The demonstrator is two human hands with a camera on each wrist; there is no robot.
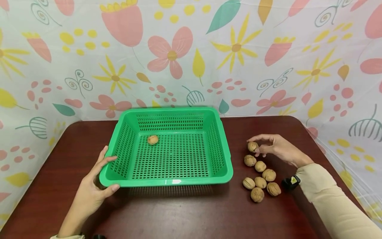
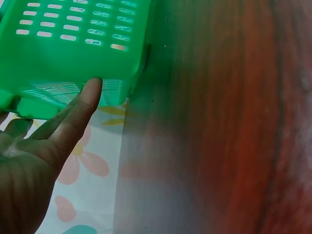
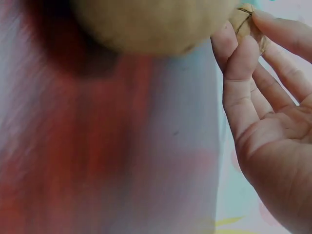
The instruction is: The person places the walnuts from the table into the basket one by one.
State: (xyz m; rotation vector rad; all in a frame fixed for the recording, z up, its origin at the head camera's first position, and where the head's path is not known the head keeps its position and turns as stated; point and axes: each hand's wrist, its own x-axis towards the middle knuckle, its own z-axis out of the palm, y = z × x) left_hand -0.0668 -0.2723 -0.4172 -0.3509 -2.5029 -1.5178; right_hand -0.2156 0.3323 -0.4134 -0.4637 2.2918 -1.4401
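A green plastic basket (image 1: 171, 181) with slotted walls and floor stands on the table, one walnut (image 1: 153, 140) inside it toward the back left. My left hand (image 1: 92, 189) grips the basket's front left corner, with the thumb on the front rim and fingers over the left side. In the left wrist view, fingers (image 2: 73, 114) lie along the green wall. To the right of the basket, my right hand (image 1: 279, 149) pinches a walnut (image 1: 252, 146) between thumb and fingertips. That walnut (image 3: 242, 24) also shows in the right wrist view. Several walnuts (image 1: 269, 175) lie loose just in front of this hand.
The dark red-brown table (image 1: 185, 212) ends at the back against a white flowered cloth (image 1: 191, 53), close behind the basket. A blurred walnut (image 3: 161, 22) fills the top of the right wrist view. A black wrist device (image 1: 290, 182) sits by the right sleeve.
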